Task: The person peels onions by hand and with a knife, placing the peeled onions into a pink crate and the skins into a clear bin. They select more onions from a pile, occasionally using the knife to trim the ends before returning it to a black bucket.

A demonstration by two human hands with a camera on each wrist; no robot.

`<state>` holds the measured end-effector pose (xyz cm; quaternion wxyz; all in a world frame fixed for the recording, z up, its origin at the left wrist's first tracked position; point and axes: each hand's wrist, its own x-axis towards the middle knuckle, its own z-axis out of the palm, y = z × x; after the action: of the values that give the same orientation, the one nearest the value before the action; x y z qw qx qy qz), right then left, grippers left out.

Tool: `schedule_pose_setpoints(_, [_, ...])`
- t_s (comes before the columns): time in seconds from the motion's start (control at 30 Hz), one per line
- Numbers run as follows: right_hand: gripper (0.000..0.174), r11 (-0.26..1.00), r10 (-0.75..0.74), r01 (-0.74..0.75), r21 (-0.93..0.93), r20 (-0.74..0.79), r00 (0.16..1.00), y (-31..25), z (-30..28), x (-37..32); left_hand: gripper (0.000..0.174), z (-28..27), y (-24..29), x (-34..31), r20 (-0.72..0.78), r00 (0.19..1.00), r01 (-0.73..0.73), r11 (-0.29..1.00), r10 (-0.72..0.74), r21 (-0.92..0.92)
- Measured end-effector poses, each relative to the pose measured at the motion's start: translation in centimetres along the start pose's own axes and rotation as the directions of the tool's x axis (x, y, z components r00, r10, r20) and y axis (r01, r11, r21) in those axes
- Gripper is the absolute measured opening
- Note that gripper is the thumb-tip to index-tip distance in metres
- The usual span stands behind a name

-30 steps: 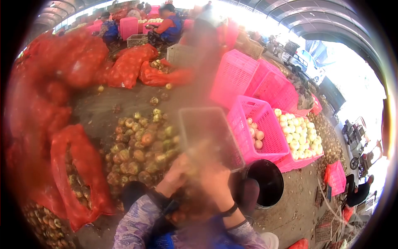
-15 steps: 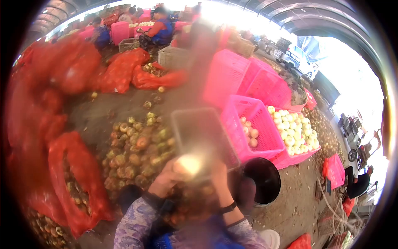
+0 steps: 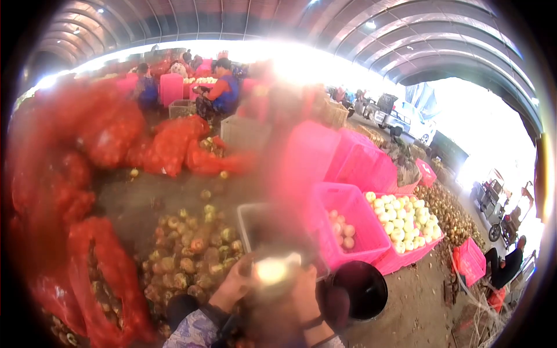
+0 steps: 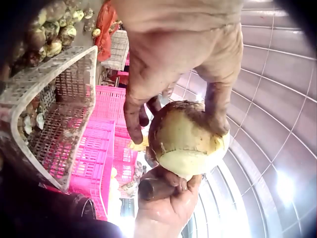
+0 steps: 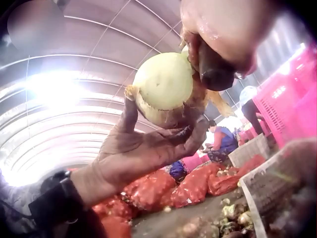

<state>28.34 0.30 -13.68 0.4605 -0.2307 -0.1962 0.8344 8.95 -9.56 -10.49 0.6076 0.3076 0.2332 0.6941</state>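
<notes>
My left hand (image 3: 235,284) holds a partly peeled onion (image 4: 190,144), its fingers and thumb spread round the sides. Pale, smooth flesh shows on one face, while brown skin still covers the other, with a torn flap hanging in the right wrist view. Close against the onion, my right hand (image 5: 230,25) grips a dark, rounded handle (image 5: 215,67); the rest of that tool is hidden. In the left wrist view the right thumb and fingers lie right at the onion's peeled end. Both hands are above a grey-rimmed plastic crate (image 4: 91,94), blurred in the head view.
Unpeeled onions (image 3: 185,255) lie heaped on the floor at left, beside red mesh sacks (image 3: 107,278). At right stand a black bucket (image 3: 360,290), a pink crate (image 3: 354,232) with a few onions and another full of peeled onions (image 3: 400,220). People sit working farther back.
The head view has tilted up, so hands and crates sit lower in it. The onion's pale face, obscured a second ago, now shows between the hands.
</notes>
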Motion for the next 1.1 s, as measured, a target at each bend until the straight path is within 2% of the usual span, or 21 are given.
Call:
schedule_pose_setpoints(0.03, [0.029, 0.889, -0.133, 0.088, -0.449, -0.069, 0.989, -1.1, 4.1, -2.4, 0.082, -1.5, -0.9, 0.5, -0.019, 1.000, -0.016, 0.999, 0.015, -0.046])
schedule_pose_setpoints(0.07, [0.031, 0.782, -0.182, 0.098, -0.615, -0.075, 0.980, -1.7, 6.2, -3.7, 0.077, -2.3, -1.9, 0.0, -0.049, 0.999, -0.025, 0.995, 0.020, -0.095])
schedule_pose_setpoints(0.1, [0.032, 0.646, -0.230, 0.090, -0.758, -0.082, 0.970, -2.4, 8.2, -5.1, 0.069, 0.8, -0.1, -0.6, -0.114, 0.993, -0.028, 0.999, 0.024, -0.034])
schedule_pose_setpoints(0.13, [0.031, 0.656, -0.268, 0.148, -0.740, -0.045, 0.962, -2.5, 9.4, -5.9, 0.067, 0.0, -0.2, -0.5, -0.013, 1.000, 0.005, 1.000, -0.005, -0.026])
schedule_pose_setpoints(0.17, [0.029, 0.664, -0.305, 0.206, -0.718, -0.009, 0.952, -2.6, 10.6, -6.7, 0.068, 0.6, 0.1, -0.3, 0.020, 1.000, 0.005, 0.995, -0.003, -0.099])
schedule_pose_setpoints(0.2, [0.027, 0.613, -0.398, 0.315, -0.725, 0.061, 0.915, -2.1, 11.5, -7.7, 0.069, 1.3, 0.3, -0.6, 0.051, 0.999, 0.005, 0.985, 0.003, -0.172])
schedule_pose_setpoints(0.27, [0.029, 0.324, -0.400, 0.472, -0.820, 0.333, 0.854, -1.7, 5.9, -4.8, 0.074, 1.8, 0.4, -0.9, 0.081, 0.997, 0.024, 0.986, -0.011, -0.162])
schedule_pose_setpoints(0.33, [0.033, 0.344, -0.326, 0.401, -0.849, 0.293, 0.899, -1.5, 5.7, -4.8, 0.078, 2.3, 0.3, -1.0, 0.039, 0.999, -0.019, 1.000, 0.019, -0.007])
schedule_pose_setpoints(0.47, [0.032, 0.429, -0.283, 0.245, -0.870, 0.128, 0.951, -0.8, 5.9, -4.5, 0.076, 1.9, 0.0, -0.7, -0.004, 1.000, -0.004, 1.000, 0.004, -0.004])
schedule_pose_setpoints(0.5, [0.020, 0.485, -0.451, 0.381, -0.787, 0.148, 0.880, -0.1, 6.5, -4.5, 0.075, 1.7, 0.0, -0.7, -0.018, 1.000, -0.021, 0.998, 0.020, -0.056])
schedule_pose_setpoints(0.57, [0.009, 0.505, -0.608, 0.518, -0.691, 0.141, 0.781, -0.6, 8.4, -5.6, 0.073, 1.3, -0.8, -0.6, -0.031, 0.999, -0.039, 0.993, 0.036, -0.109])
schedule_pose_setpoints(0.6, [0.012, 0.680, -0.513, 0.471, -0.562, 0.094, 0.853, -1.4, 9.6, -6.6, 0.072, 0.7, -1.5, -0.5, -0.040, 0.998, -0.046, 0.987, 0.040, -0.156])
schedule_pose_setpoints(0.67, [0.015, 0.823, -0.405, 0.397, -0.407, 0.071, 0.911, -2.3, 10.0, -7.2, 0.071, 0.6, -2.0, -0.7, -0.047, 0.998, -0.054, 0.979, 0.046, -0.198])
schedule_pose_setpoints(0.77, [0.017, 0.777, -0.396, 0.432, -0.457, 0.179, 0.901, -2.5, 8.2, -6.5, 0.069, 1.8, -1.8, -0.7, -0.046, 0.998, 0.033, 0.969, -0.046, -0.245])
schedule_pose_setpoints(0.87, [0.026, 0.743, -0.378, 0.361, -0.564, 0.092, 0.921, -1.0, 5.8, -5.2, 0.068, 3.1, -0.8, -0.9, -0.013, 0.997, 0.071, 0.983, -0.074, -0.168])
schedule_pose_setpoints(0.93, [0.029, 0.774, -0.367, 0.333, -0.538, 0.047, 0.929, -0.4, 4.9, -4.4, 0.067, 3.1, -0.4, -0.8, -0.019, 0.990, 0.141, 0.990, -0.141, -0.009])
schedule_pose_setpoints(1.07, [0.032, 0.816, -0.313, 0.290, -0.501, 0.039, 0.949, -1.2, 5.3, -4.3, 0.069, 2.4, -1.4, -0.7, -0.050, 0.986, 0.157, 0.987, -0.159, -0.040])
schedule_pose_setpoints(1.1, [0.028, 0.842, -0.370, 0.337, -0.422, 0.002, 0.929, -1.9, 7.1, -5.0, 0.071, 2.4, -1.5, -0.7, -0.036, 0.991, 0.123, 0.989, -0.126, -0.083])
